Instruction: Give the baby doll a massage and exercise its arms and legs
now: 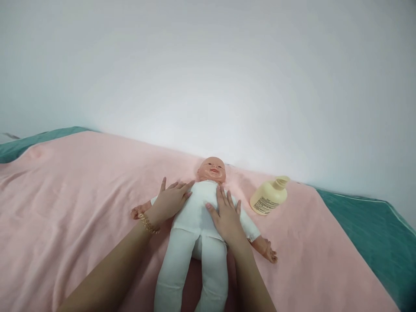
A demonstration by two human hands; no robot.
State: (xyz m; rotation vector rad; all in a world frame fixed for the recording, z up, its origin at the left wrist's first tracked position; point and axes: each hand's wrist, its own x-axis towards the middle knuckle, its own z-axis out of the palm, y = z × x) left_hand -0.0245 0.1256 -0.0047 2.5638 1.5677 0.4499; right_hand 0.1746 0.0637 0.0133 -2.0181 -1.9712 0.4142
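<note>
A baby doll (196, 208) with a white cloth body lies on its back, its head toward the wall and its arms spread. My left hand (170, 200) rests at the doll's shoulder and upper arm on the left side, fingers stretched and thumb spread apart. On the right side of the chest, my right hand (226, 216) lies flat with its fingers spread. Neither hand grips anything. A beaded bracelet (148, 223) circles my left wrist. The doll's feet are cut off by the bottom edge of the view.
A pale yellow pump bottle (269, 196) with a printed label stands to the right of the doll's head. Beneath everything is a pink blanket (81, 186), over a green cover (373, 234) showing at both sides. A plain white wall (208, 78) rises behind.
</note>
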